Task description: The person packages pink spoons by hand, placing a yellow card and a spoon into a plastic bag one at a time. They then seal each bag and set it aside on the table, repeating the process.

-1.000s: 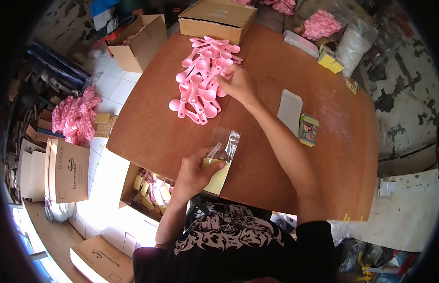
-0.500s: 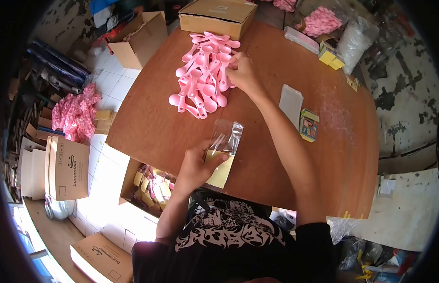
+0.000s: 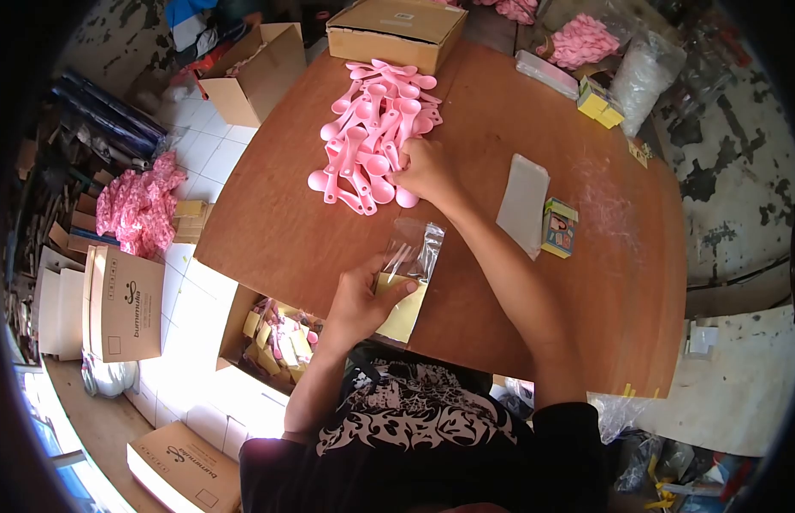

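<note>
My left hand [image 3: 363,299] is closed on a clear plastic bag [image 3: 415,248] with a yellow card [image 3: 400,321] in its lower part, the thumb lying across the card. The bag's top end points away from me over the table. My right hand [image 3: 425,168] is at the near right side of a pile of pink plastic spoons [image 3: 372,111], fingers pinched on one pink spoon [image 3: 407,197]. That spoon's round bowl sticks out below the fingers; its handle is partly hidden by the hand.
Right of my forearm lie a stack of clear bags [image 3: 524,201] and a small yellow-blue box [image 3: 559,227]. A cardboard box [image 3: 396,34] stands behind the pile. Below the table's left edge, an open carton [image 3: 235,329] holds packed bags. More pink items [image 3: 583,41] lie at the back right.
My right hand has moved toward me along the pile's right side, and a spoon now shows under its fingers. My left hand and the bag have hardly moved.
</note>
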The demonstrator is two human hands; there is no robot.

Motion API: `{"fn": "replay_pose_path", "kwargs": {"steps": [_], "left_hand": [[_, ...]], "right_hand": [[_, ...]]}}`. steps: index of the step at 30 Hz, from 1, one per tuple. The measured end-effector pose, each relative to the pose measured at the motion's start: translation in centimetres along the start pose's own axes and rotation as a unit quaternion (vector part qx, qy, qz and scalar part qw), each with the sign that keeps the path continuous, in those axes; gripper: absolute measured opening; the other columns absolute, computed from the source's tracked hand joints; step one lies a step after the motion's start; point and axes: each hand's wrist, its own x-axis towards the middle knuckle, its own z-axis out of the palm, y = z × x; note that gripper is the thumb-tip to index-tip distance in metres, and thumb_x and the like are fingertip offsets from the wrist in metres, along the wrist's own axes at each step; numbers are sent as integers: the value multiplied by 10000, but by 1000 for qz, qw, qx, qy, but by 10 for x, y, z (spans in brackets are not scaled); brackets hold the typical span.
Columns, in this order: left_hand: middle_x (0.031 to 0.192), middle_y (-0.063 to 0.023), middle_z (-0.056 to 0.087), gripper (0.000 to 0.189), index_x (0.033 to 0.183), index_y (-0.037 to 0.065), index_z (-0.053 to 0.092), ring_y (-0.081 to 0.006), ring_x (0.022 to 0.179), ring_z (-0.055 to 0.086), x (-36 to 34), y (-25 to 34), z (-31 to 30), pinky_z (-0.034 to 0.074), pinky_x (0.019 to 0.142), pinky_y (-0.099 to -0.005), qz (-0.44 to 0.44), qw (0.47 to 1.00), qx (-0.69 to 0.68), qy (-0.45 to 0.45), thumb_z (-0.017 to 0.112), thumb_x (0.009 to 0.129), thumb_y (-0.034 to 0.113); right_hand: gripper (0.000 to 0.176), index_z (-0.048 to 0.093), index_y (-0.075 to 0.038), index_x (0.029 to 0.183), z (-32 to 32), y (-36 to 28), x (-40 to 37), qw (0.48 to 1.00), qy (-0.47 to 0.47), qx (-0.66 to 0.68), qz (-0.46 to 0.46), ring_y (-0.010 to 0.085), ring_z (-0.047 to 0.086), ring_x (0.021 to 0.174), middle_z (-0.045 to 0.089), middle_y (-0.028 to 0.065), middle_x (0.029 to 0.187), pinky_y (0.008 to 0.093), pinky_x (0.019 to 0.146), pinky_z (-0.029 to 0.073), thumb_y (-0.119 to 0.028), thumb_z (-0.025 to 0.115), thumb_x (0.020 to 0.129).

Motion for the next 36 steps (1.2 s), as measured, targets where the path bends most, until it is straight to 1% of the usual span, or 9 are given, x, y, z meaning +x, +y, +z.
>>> {"fn": "replay_pose_path", "kwargs": {"steps": [2, 5, 11, 19, 23, 25, 28, 30, 36], "left_hand": [[1007, -85, 716, 388, 1204, -53, 611, -76, 863, 614, 0, 4, -1, 506, 751, -248, -2, 1000, -5, -1, 734, 853, 58], [946, -58, 706, 367, 1192, -45, 616, -58, 808, 605, 1, 9, -3, 503, 697, -235, -21, 1000, -18, -2, 730, 857, 54], [855, -22, 687, 334, 1170, -20, 629, -41, 740, 587, 12, 9, 6, 487, 635, -226, -20, 999, -28, -15, 728, 863, 67], [956, -45, 689, 345, 1199, -31, 577, -49, 804, 619, 20, 23, 22, 498, 688, -204, -66, 994, -2, -89, 703, 886, 41], [948, -42, 688, 343, 1201, -33, 572, -51, 825, 617, 23, 23, 30, 502, 713, -217, -31, 996, -25, -81, 697, 887, 27], [849, -18, 695, 276, 1151, -4, 631, -52, 744, 597, 25, 18, 37, 482, 647, -224, 78, 994, -74, -30, 674, 932, 158], [859, -14, 684, 266, 1155, -5, 633, -52, 754, 580, 23, 23, 35, 475, 651, -223, 40, 993, -109, -24, 563, 1003, 201], [869, -18, 679, 275, 1160, -1, 635, -50, 751, 572, 24, 21, 32, 471, 647, -222, 46, 996, -71, -29, 518, 1022, 206], [815, -5, 637, 297, 1215, -5, 605, -40, 703, 533, 21, 30, 38, 429, 611, -211, 96, 995, 12, -10, 451, 1045, 184]], "right_hand": [[291, 611, 7, 854, -3, 4, -4, 1000, 3, -1, 3, 211, 627, 576, 637, 131, 672, 340, 553, 496, -115, 809, 679], [543, 398, -22, 1244, -43, -13, -23, 957, -57, 273, 77, 91, 589, 623, 637, 65, 743, 234, 523, 453, -55, 750, 831], [588, 385, -1, 1280, -110, -54, -76, 929, 51, 361, 71, 60, 575, 588, 691, 82, 804, 205, 501, 418, -106, 765, 844], [756, 342, -72, 1420, -113, -51, -103, 965, 31, 260, 31, 62, 594, 589, 703, 80, 724, 211, 550, 428, -118, 790, 812], [634, 467, -55, 1340, -106, -58, -111, 974, 50, 219, -18, 62, 578, 562, 703, 66, 725, 222, 538, 435, -127, 795, 802], [609, 492, -56, 1322, -106, -62, -113, 981, 57, 185, -25, 69, 574, 551, 703, 55, 725, 224, 537, 436, -131, 795, 799], [461, 593, -26, 1223, -110, -72, -117, 987, 65, 146, -23, 28, 518, 607, 689, 14, 785, 191, 557, 401, -109, 787, 812], [332, 681, -58, 1087, -111, -72, -120, 991, 82, 89, -53, 162, 613, 663, 684, 75, 884, 273, 598, 483, -149, 790, 787], [124, 728, -54, 871, -121, -75, -130, 978, 125, -34, -167, 254, 587, 908, 632, 67, 1020, 356, 761, 495, -102, 762, 762]]}}
